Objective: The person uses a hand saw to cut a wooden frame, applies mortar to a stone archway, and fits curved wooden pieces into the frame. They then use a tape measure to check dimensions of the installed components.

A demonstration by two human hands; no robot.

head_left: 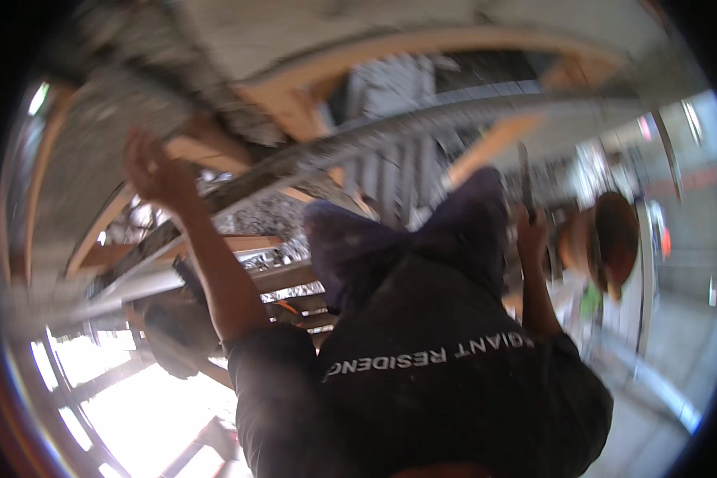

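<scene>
Neither of my own hands shows in the head view. A co-worker in a dark shirt [430,382] with a purple head cloth [358,239] fills the middle, seen from behind. Their one hand [153,169] is raised at the left against a timber and metal frame overhead [311,155]. Their other hand [530,231] is up at the right, closed around a thin dark tool [524,171]. The picture is blurred.
Wooden beams [295,111] and grey slabs [103,151] span the top. A second person in a brown hat [609,243] stands at the right. Metal poles [135,287] cross at the left, with bright daylight [143,406] below them.
</scene>
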